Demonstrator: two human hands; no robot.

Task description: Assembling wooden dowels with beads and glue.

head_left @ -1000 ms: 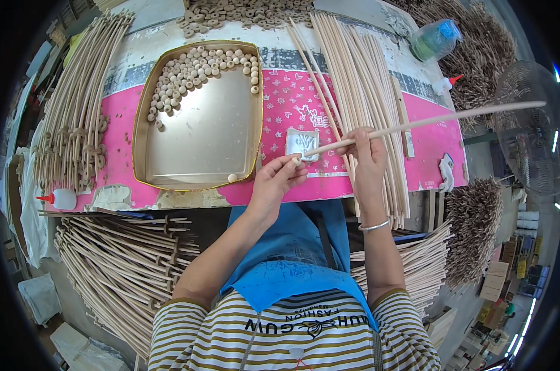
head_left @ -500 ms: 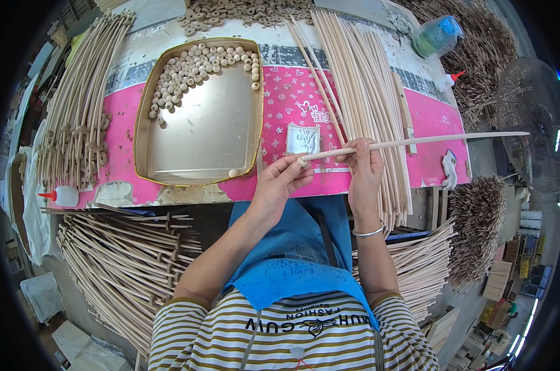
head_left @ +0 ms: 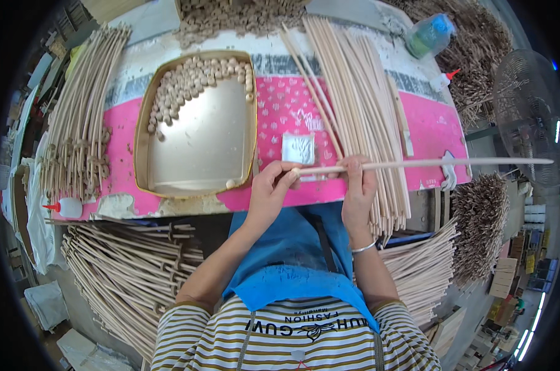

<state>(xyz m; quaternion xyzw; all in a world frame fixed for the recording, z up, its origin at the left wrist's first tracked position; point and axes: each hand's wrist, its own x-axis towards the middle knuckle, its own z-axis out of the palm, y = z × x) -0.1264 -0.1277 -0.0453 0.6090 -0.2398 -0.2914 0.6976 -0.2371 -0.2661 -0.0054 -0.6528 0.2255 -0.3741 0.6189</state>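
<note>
Pinching a small wooden bead (head_left: pixel 295 172) against the left end of a long pale rod (head_left: pixel 453 162) with the left hand (head_left: pixel 269 190), pressing thumb and fingers (head_left: pixel 285 166) together on it and hiding much of its surface. Being unable to tell, behind those fingertips, the exact fit of bead and rod end. Gripping the rod farther along with the right hand (head_left: pixel 359 191), curling its fingers tightly round the wood, covering a short stretch and holding it nearly level above the near side of the pink-covered bench (head_left: pixel 119 133). Finding the shiny contents of a small square dish (head_left: pixel 284 148), just beyond the hands, hard to make out. Seeing only parts of the stick piles (head_left: pixel 125 266) below, under the bench edge and behind the forearms. Counting one rod and one bead in hand, one tray (head_left: pixel 199 157), one stray bead (head_left: pixel 230 183) near its lower right corner, two red-tipped bottles (head_left: pixel 71 208) and two separate rods (head_left: pixel 307 78) beside a bundle (head_left: pixel 354 105) too dense for counting, likewise leaving uncounted the crowded beads (head_left: pixel 190 80) along the tray's upper side.
</note>
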